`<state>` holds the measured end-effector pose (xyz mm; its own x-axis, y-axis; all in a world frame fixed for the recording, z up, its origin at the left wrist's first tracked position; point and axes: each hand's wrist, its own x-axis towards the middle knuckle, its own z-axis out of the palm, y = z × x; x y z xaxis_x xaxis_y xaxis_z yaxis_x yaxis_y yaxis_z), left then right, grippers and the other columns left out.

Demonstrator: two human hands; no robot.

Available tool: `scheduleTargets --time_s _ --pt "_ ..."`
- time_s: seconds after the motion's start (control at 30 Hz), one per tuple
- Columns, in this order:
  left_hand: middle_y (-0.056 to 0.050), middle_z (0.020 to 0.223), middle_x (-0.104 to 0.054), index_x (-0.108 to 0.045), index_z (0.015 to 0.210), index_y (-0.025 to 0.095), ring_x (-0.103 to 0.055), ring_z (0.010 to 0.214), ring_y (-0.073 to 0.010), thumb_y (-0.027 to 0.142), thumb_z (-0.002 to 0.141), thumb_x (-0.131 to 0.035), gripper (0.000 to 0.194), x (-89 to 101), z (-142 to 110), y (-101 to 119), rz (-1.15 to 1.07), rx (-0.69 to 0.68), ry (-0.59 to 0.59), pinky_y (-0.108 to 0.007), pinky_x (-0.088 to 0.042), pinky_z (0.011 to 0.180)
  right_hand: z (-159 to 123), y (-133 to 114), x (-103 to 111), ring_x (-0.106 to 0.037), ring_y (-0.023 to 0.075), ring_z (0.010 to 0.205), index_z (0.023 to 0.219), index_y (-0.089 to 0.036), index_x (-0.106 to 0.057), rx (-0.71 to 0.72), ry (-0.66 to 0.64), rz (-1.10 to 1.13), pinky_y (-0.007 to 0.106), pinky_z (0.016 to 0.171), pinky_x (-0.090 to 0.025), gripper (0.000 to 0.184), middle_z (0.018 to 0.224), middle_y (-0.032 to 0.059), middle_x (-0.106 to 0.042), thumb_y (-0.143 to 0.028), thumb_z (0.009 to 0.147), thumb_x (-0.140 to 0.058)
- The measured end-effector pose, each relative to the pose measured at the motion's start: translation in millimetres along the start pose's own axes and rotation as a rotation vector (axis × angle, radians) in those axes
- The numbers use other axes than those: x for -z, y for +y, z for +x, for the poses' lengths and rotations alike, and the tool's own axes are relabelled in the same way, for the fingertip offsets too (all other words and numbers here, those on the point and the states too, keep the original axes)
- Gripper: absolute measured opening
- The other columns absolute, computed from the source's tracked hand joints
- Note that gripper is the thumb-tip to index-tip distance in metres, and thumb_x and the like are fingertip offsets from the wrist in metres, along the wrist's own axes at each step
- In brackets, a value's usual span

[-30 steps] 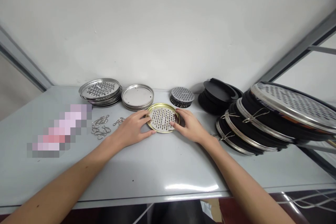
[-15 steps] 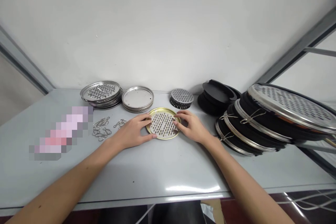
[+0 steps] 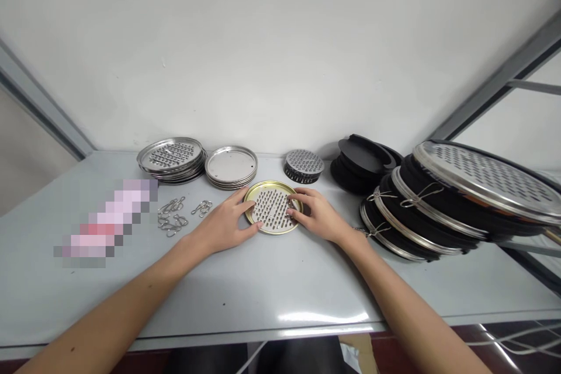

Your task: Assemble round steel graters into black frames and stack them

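Observation:
A gold-rimmed round tray [image 3: 272, 190] lies on the grey table [image 3: 245, 280] with a perforated metal disc [image 3: 272, 205] inside it. My left hand [image 3: 225, 221] rests at the tray's left edge, fingers spread along the rim. My right hand [image 3: 316, 212] sits at the right edge, its fingertips pressing on the perforated disc. Both hands touch the tray without lifting it.
Behind stand a stack of perforated plates [image 3: 172, 156], a stack of plain metal lids [image 3: 231, 165], a small pile of perforated discs [image 3: 304, 163] and black discs [image 3: 363, 158]. Several wire clips [image 3: 177, 214] lie left. A slanted stack of clipped assemblies [image 3: 451, 198] fills the right.
My hands have stayed on the tray; the right fingertips have shifted slightly inward over the perforated disc. The view has tilted a little.

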<state>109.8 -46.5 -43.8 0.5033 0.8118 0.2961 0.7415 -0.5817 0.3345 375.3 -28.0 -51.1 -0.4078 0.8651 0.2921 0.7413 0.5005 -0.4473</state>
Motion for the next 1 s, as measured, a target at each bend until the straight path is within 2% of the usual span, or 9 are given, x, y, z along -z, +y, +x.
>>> scheduleTargets --time_s 0.13,0.43,0.7,1.0 --pt "-0.018 0.141 -0.046 -0.061 0.118 0.011 -0.042 0.131 -0.0298 0.048 0.084 -0.054 0.051 -0.8 0.7 0.6 0.016 -0.02 0.005 -0.042 -0.038 0.109 0.7 0.3 -2.2 -0.055 0.0277 0.116 0.112 -0.015 -0.067 -0.01 0.007 0.002 0.042 0.1 -0.042 0.04 0.125 0.0166 -0.058 -0.043 0.084 -0.058" --pt "-0.015 0.134 -0.054 -0.059 0.113 0.014 -0.045 0.13 -0.028 0.048 0.08 -0.058 0.048 -0.8 3.2 1.3 -0.018 0.002 0.026 -0.041 -0.04 0.108 3.1 -0.4 -7.3 -0.055 0.027 0.113 0.109 -0.017 -0.068 -0.067 0.031 -0.03 0.042 0.099 -0.043 0.035 0.122 0.0138 -0.06 -0.04 0.085 -0.057" --pt "-0.014 0.136 -0.052 -0.048 0.131 0.014 -0.045 0.129 -0.0296 0.045 0.08 -0.06 0.062 0.3 2.0 1.6 -0.073 0.002 0.036 -0.043 -0.04 0.108 3.8 -3.2 -6.4 -0.056 0.0271 0.111 0.109 -0.019 -0.068 -0.07 0.042 -0.044 0.042 0.096 -0.044 0.033 0.119 0.0122 -0.061 -0.039 0.087 -0.055" --pt "-0.014 0.135 -0.054 -0.058 0.121 0.016 -0.047 0.129 -0.0286 0.046 0.079 -0.061 0.052 -0.4 1.5 -1.0 -0.078 -0.031 0.048 -0.043 -0.04 0.107 5.5 1.8 -10.1 -0.056 0.0268 0.108 0.108 -0.02 -0.069 -0.056 0.072 -0.018 0.042 0.096 -0.044 0.032 0.116 0.012 -0.062 -0.04 0.086 -0.057"
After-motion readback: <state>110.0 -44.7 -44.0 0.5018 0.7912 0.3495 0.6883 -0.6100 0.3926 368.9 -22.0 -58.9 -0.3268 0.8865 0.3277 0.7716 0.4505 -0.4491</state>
